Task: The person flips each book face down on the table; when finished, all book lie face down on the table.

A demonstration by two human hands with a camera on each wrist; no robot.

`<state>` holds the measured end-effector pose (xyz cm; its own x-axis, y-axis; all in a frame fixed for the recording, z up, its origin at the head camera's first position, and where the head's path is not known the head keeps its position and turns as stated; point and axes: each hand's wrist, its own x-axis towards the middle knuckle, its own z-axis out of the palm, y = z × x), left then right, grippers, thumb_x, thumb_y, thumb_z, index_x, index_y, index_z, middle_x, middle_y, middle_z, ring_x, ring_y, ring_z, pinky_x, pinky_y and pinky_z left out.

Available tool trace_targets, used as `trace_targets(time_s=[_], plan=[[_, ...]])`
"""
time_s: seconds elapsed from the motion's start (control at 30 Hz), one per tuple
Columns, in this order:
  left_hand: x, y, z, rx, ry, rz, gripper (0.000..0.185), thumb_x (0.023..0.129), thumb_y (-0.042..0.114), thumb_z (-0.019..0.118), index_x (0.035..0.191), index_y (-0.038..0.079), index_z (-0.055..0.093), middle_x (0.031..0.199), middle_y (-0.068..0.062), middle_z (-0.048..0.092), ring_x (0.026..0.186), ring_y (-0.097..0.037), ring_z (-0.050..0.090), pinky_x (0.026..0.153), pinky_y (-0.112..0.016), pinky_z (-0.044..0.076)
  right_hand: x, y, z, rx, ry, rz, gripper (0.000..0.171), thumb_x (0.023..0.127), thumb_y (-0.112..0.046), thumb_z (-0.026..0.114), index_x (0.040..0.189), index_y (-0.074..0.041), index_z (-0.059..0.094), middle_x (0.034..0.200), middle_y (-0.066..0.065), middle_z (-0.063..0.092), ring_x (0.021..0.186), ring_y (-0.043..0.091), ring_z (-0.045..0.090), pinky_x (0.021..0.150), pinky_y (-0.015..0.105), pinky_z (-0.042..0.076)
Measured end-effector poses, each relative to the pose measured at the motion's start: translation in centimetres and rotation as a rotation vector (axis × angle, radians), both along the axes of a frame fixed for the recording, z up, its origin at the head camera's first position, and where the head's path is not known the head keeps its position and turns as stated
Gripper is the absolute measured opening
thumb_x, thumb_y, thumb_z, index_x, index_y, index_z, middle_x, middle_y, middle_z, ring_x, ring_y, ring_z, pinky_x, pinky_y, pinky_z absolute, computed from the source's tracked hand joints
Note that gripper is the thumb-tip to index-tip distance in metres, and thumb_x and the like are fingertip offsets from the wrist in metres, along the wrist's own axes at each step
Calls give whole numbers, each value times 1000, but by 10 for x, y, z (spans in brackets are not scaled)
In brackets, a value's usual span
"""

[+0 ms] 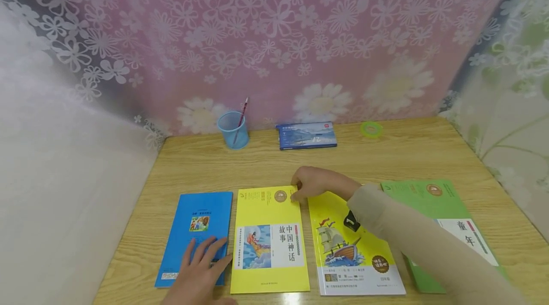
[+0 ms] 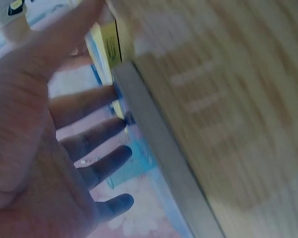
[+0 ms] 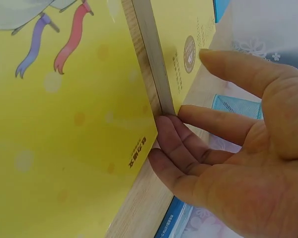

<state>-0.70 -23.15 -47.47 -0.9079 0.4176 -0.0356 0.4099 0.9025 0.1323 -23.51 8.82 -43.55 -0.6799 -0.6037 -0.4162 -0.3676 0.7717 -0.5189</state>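
Observation:
Four books lie in a row. My left hand (image 1: pixel 198 264) rests on the lower right part of a blue book (image 1: pixel 182 228), fingers straight and spread. Its thumb reaches toward the left edge of the yellow storybook (image 1: pixel 268 214), which has a picture panel. At that storybook's top right corner, my right hand (image 1: pixel 316 184) holds on with curled fingers; in the right wrist view the fingers (image 3: pixel 181 144) bend around the corner and the thumb extends over the cover side. Beneath the right forearm lies a yellow and white book (image 1: pixel 343 248) with a sailing ship.
A green book (image 1: pixel 418 214) lies at the right, partly under the right sleeve (image 1: pixel 407 228). Along the back of the wooden table (image 1: pixel 193 167) stand a blue mesh cup (image 1: pixel 231 128) with a pencil, a flat blue box (image 1: pixel 306 136) and a green tape roll (image 1: pixel 371 129). Flowered cloth hangs behind.

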Motion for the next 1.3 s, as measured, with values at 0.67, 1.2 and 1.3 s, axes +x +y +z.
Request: trace_targets(time_s=[0.67,1.2,1.3], plan=[[-10,10,7,210,-285,107,88,73,56,92,141,7,65,144,-8,63,129,-33,50,100,-60,41,-13,-7,-5,38,-30,-140,28,84,-11,88,107,-11,72,101,3,68,91,22,61,80,32,53],[-14,10,14,566,-593,334,116,67,35,101,163,16,38,143,-12,58,118,-26,63,91,-40,61,-15,-7,-11,5,-40,-155,24,84,-13,89,102,-13,74,97,3,68,89,20,62,79,29,53],[-14,7,10,750,-707,365,117,70,25,99,166,14,32,153,-21,48,107,-21,70,84,-30,63,-16,-7,-12,6,-38,-159,23,84,-15,89,102,-14,74,97,3,68,89,20,61,79,29,53]])
